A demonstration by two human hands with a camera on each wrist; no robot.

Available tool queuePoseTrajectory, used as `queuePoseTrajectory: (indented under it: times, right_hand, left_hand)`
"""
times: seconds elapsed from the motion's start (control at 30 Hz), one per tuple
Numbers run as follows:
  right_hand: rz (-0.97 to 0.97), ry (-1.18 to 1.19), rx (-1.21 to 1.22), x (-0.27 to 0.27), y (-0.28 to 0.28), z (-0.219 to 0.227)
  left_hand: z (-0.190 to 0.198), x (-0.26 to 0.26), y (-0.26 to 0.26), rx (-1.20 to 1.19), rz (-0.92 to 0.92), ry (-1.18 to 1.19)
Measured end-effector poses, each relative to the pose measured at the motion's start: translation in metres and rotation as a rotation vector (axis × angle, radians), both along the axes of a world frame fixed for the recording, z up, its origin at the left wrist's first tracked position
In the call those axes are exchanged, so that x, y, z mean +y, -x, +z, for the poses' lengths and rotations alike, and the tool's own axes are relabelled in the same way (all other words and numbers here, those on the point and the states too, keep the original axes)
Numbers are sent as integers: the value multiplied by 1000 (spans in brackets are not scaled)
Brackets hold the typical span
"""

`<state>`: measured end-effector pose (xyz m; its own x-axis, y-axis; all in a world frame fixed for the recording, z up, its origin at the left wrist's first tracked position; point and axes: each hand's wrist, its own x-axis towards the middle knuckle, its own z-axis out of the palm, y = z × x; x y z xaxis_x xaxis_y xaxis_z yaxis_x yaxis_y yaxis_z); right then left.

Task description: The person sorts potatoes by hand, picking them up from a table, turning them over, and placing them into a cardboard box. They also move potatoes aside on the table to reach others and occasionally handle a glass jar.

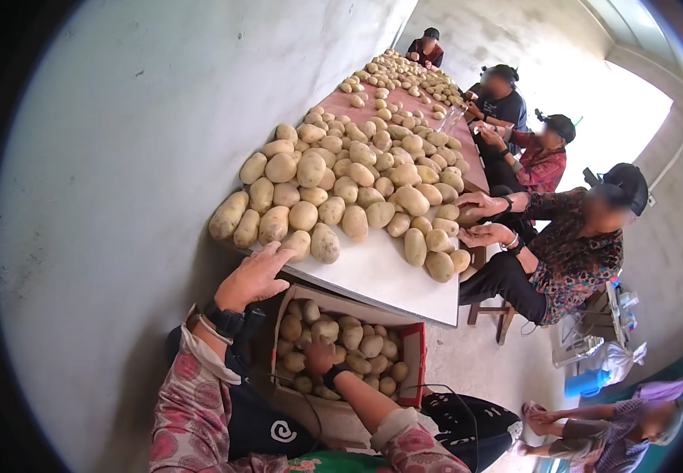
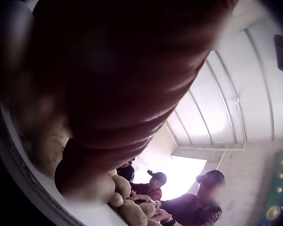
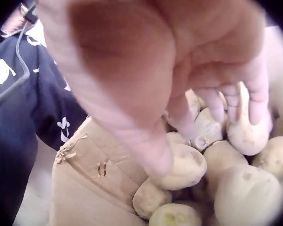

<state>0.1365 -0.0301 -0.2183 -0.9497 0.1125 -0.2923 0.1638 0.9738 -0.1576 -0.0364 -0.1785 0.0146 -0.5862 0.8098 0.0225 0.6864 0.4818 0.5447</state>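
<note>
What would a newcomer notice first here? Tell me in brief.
The heap of pale yellow potatoes covering the long white table strikes first, with the left hand resting at its near edge. Below the table, the right hand reaches into an open cardboard box full of more potatoes. Seated people line the table's right side.

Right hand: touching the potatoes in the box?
Touching. The right wrist view shows the right hand down in the cardboard box, its fingertips resting on the potatoes, no gap visible.
</note>
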Motion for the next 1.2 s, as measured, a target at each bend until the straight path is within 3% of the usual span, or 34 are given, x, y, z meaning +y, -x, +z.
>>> queuePoseTrajectory:
  times: [0.17, 0.23, 0.27, 0.37, 0.43, 0.57, 0.67, 0.73, 0.83, 0.93, 1.07, 1.2]
  right_hand:
    - [-114, 1, -146, 15, -6, 5]
    - [-118, 93, 177, 21, -22, -36]
    - [-121, 94, 175, 21, -22, -33]
    - [-177, 18, 110, 22, -11, -26]
    - [-197, -66, -148, 22, -3, -22]
    - [-387, -103, -180, 22, -3, -25]
    - [-417, 41, -137, 22, -10, -24]
    - [-540, 182, -135, 32, -7, -20]
    - [-563, 233, -107, 38, -9, -34]
    - [-479, 198, -171, 28, -14, -36]
    - [-450, 241, -285, 29, -7, -43]
    - [-440, 226, -150, 13, -16, -40]
  left_hand:
    - [-24, -4, 7, 142, 2, -106]
    - [-8, -4, 3, 26, -36, -95]
    - [-11, -3, 2, 24, -38, -94]
    - [-16, -1, 4, 94, -28, -109]
    - [-12, 1, 3, 56, -6, -109]
    - [-6, 5, 2, 47, 41, -111]
    - [-13, -1, 4, -16, -20, -148]
    - [-21, -6, 3, 4, -119, -246]
    - [-35, -10, 4, 90, -164, -308]
    - [-15, -9, -2, -12, -134, -219]
    - [-16, -9, -7, 21, -137, -270]
    - [-18, -1, -4, 48, -152, -190]
